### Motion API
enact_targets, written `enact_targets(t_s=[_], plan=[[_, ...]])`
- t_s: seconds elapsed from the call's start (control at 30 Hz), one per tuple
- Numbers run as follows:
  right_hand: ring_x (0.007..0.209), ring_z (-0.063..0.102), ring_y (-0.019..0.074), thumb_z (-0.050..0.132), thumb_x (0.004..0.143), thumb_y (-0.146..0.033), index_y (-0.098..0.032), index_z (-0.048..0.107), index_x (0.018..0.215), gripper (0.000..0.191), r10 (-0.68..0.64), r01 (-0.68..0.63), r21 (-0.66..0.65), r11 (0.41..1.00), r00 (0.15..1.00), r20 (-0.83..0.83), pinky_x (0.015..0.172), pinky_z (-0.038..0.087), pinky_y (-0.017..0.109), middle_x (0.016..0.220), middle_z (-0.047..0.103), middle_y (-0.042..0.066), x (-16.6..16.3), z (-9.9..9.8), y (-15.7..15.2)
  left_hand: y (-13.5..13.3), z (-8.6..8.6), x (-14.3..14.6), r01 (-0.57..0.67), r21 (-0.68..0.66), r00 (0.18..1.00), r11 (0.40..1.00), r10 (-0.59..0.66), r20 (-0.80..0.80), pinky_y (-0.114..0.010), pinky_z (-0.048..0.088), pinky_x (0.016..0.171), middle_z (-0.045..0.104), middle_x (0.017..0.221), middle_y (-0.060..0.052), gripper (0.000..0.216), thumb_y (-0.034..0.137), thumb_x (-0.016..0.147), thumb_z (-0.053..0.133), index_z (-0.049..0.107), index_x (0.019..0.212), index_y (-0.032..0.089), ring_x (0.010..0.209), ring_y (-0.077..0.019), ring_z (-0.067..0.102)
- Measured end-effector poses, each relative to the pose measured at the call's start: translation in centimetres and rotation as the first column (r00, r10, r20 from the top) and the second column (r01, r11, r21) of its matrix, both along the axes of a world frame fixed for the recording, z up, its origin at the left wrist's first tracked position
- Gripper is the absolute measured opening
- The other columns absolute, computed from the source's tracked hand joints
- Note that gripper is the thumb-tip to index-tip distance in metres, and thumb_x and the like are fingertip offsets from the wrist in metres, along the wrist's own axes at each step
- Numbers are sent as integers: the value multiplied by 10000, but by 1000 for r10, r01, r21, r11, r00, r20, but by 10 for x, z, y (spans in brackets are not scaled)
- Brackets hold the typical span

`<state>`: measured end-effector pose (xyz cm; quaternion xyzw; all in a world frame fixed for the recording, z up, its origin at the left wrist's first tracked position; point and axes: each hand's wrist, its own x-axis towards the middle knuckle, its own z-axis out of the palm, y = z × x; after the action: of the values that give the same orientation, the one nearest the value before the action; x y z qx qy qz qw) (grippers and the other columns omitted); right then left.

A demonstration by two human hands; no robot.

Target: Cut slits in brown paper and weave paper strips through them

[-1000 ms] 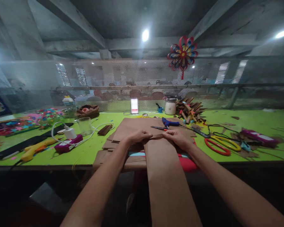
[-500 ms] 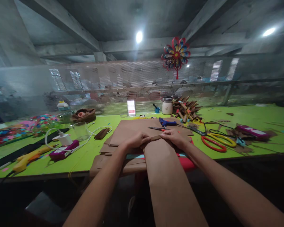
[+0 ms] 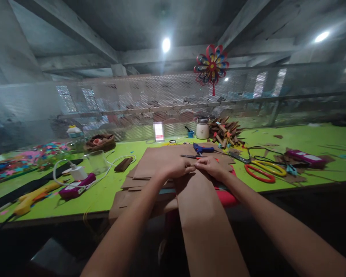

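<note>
A long strip of brown paper (image 3: 204, 219) runs from the green table (image 3: 109, 188) toward me and hangs over its near edge. My left hand (image 3: 175, 168) and my right hand (image 3: 210, 167) meet at the strip's far end, fingers curled and pinching the folded paper edge between them. Under the strip lies a stack of brown paper sheets (image 3: 150, 163) and something red (image 3: 226, 196).
Blue glue gun (image 3: 203, 148), thin scissors (image 3: 192, 156), red and yellow scissors (image 3: 262, 171) to the right. A pile of rolled brown pieces (image 3: 226, 132) and a white jar (image 3: 202, 129) stand behind. Left: glass cup (image 3: 97, 161), charger with cable (image 3: 76, 173), yellow glue gun (image 3: 29, 196). Mesh screen at the back.
My hands have drawn closer together at the strip's far end. The view has shifted slightly, so the table objects sit a little more to the left.
</note>
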<state>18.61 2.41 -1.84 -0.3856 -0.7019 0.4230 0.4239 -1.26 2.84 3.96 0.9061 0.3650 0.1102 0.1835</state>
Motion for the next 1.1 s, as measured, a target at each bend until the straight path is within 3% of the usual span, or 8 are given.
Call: enact_targets(t_s=[0.13, 0.3, 0.47, 0.67, 0.9, 1.1], plan=[[567, 461, 117, 615, 726, -505, -145, 638, 687, 363, 12, -13, 39, 999, 1000, 9, 550, 362, 235, 616, 548, -6, 2, -1, 1, 9, -9, 14, 44, 41, 998, 998, -46, 41, -239, 406, 677, 663, 790, -23, 281, 356, 868, 475, 675, 870, 159, 707, -154, 535], [578, 441, 109, 629, 717, -477, -149, 643, 656, 334, 48, -49, 55, 997, 999, 16, 563, 349, 230, 609, 530, -13, 1, 3, 0, 8, -17, 9, 68, 21, 994, 997, -70, 81, -251, 430, 702, 672, 796, -22, 347, 395, 893, 427, 682, 922, 161, 737, -170, 550], [544, 441, 106, 620, 699, -512, -142, 642, 665, 373, 82, -83, 16, 996, 996, 36, 533, 343, 228, 587, 527, -13, -1, 5, -4, 9, -15, -1, 87, -100, 994, 991, -80, 75, -225, 421, 671, 650, 741, -11, 396, 483, 869, 462, 671, 960, 160, 724, -156, 525], [505, 382, 88, 609, 706, -528, -130, 629, 675, 400, 81, -83, 18, 996, 992, 94, 488, 296, 217, 559, 496, -23, -2, 6, -6, 7, -10, -13, 54, -304, 999, 951, -53, 9, -206, 320, 512, 498, 593, 25, 506, 590, 846, 437, 637, 891, 127, 531, -92, 383], [507, 345, 76, 624, 696, -539, -127, 605, 646, 416, 99, -100, 8, 995, 986, 131, 488, 268, 212, 541, 446, -38, -2, 6, -5, 4, -11, -16, 133, -368, 991, 920, -117, 65, -225, 374, 622, 573, 769, -12, 447, 543, 857, 444, 612, 921, 134, 676, -119, 467], [506, 351, 77, 611, 706, -548, -129, 602, 661, 422, 105, -105, -7, 994, 987, 118, 491, 268, 215, 548, 455, -38, -1, 3, -3, -7, -2, -29, 53, -420, 997, 906, -69, -23, -233, 342, 543, 495, 643, 12, 387, 511, 854, 461, 569, 825, 141, 563, -108, 430]])
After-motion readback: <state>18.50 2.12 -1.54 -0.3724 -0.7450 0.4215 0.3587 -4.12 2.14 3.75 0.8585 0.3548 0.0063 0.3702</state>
